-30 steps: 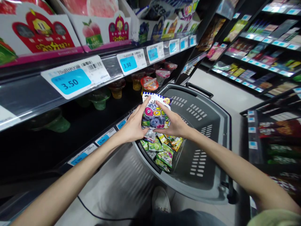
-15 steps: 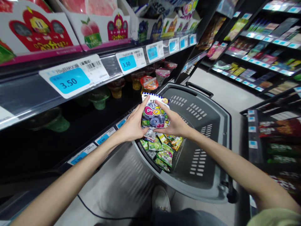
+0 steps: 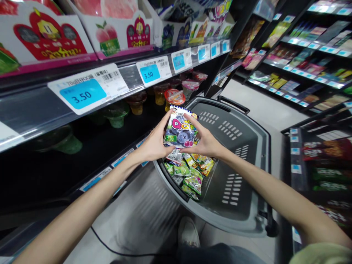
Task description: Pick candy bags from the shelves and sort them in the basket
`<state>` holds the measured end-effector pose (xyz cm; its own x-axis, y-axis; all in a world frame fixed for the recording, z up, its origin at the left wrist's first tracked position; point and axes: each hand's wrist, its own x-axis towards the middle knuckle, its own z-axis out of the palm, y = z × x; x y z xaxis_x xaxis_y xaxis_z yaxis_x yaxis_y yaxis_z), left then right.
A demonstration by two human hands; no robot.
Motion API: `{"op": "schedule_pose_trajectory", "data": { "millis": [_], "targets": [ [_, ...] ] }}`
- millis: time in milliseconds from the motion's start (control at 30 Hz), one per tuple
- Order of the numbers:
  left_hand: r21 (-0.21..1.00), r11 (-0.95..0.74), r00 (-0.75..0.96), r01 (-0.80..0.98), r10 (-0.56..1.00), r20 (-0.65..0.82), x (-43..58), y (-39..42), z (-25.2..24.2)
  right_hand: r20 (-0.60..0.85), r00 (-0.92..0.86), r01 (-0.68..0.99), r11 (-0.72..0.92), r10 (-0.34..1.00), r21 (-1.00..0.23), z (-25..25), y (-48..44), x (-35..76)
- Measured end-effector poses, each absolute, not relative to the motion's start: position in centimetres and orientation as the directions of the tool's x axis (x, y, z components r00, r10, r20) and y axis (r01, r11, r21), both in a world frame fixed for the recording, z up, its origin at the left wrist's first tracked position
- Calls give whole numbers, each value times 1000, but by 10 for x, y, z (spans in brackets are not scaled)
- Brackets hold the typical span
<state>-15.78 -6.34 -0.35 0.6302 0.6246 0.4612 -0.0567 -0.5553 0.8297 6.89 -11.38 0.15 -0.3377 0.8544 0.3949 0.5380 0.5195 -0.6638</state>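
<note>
Both hands hold one candy bag [image 3: 180,129], white and purple with blueberries printed on it, above the near corner of a grey shopping basket [image 3: 242,161]. My left hand [image 3: 154,145] grips its left edge, fingers closed on the pack. My right hand [image 3: 205,141] pinches the right edge, index finger stretched over the front. Under the bag, several green and yellow candy packs [image 3: 189,174] lie heaped in the basket.
A dark shelf on the left carries jelly cups [image 3: 174,97] and blue 3.50 price tags [image 3: 82,93]. Display boxes of sweets [image 3: 121,29] stand on the shelf above. Another snack rack [image 3: 302,66] fills the right side, with a light floor aisle [image 3: 261,106] between.
The bag has been lifted slightly and tilted a little in both hands. The basket and the shelves have stayed where they were.
</note>
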Motion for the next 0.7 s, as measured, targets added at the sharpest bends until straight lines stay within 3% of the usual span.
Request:
{"op": "schedule_pose_trajectory", "data": {
  "millis": [300, 700],
  "targets": [
    [835, -550, 628, 28, 659, 414, -158, -68, -1, 426, -377, 597, 567, 822, -567, 2, -112, 69],
    [825, -565, 623, 32, 656, 425, -159, -67, -2, 423, -400, 585, 582, 813, -565, 4, -112, 69]
  ]
}}
